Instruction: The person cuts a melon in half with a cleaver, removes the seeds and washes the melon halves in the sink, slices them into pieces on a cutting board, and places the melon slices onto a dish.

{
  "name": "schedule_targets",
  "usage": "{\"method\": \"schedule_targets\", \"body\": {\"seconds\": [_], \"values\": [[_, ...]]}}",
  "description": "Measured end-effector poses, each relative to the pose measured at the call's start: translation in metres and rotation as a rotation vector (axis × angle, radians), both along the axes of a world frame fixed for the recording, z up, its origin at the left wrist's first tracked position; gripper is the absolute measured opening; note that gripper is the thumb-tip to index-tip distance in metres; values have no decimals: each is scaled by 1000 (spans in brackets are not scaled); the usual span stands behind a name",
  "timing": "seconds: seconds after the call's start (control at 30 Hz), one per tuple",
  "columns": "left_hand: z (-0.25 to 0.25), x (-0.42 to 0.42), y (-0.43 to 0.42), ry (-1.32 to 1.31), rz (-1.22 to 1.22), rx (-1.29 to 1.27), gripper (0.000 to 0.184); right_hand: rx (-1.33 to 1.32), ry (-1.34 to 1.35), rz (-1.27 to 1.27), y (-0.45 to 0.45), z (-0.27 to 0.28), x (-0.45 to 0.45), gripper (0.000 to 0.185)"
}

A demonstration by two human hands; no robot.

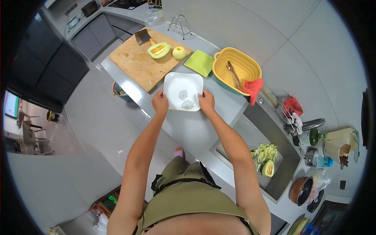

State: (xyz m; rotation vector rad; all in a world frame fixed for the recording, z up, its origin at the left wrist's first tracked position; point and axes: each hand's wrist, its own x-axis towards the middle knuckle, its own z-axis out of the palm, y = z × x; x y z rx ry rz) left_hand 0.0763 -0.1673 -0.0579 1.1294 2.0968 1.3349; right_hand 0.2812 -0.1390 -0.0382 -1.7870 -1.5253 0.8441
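A white square plate (183, 84) with pale flower-like patterns is held level over the grey counter. My left hand (160, 102) grips its left edge and my right hand (206, 100) its right edge, fingers closed around the rim. Behind it to the left lies a wooden cutting board (137, 66). On the board are a cleaver (142, 37), a halved melon (159, 50) with its seeds showing and a pale round peeled fruit (179, 53). A green square mat or cloth (199, 63) lies just behind the plate.
A yellow basket (250, 64) holds utensils, with a red cloth (253, 89) on its edge. At right, the sink (284, 172) holds peelings and a melon half (268, 169). Bottles, a pot (300, 191) and a faucet (311, 123) stand beyond. A wire rack (179, 26) stands near the wall.
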Motion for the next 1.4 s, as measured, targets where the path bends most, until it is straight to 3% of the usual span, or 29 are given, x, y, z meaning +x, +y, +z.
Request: {"method": "schedule_targets", "body": {"seconds": [0.2, 0.4, 0.5, 0.57, 0.77, 0.97, 1.2, 1.4], "values": [[-18, -17, 33, 82, -71, -8, 27, -59, -67, -56, 21, -12, -14, 22], [-11, -12, 43, 5, -46, -17, 27, -98, -129, -40, 27, -2, -15, 25], [3, 2, 36, 405, -7, 18, 29, -19, -152, -51, 22, -2, -13, 28], [20, 25, 31, 425, -62, 194, 29, 50, -141, -70, 12, 0, -6, 30], [53, 156, -5, 310, -483, 502, 30, 231, -104, -175, -50, 5, 71, 24], [41, 318, -74, 118, -940, 485, 27, 230, -28, -552, -146, -15, 218, 20], [-8, 501, -181, 56, -1246, 289, 24, 13, -217, -823, -283, -53, 402, 17], [-73, 596, -251, 96, -1379, -165, 27, -126, -456, -868, -368, -88, 503, 22]]}}
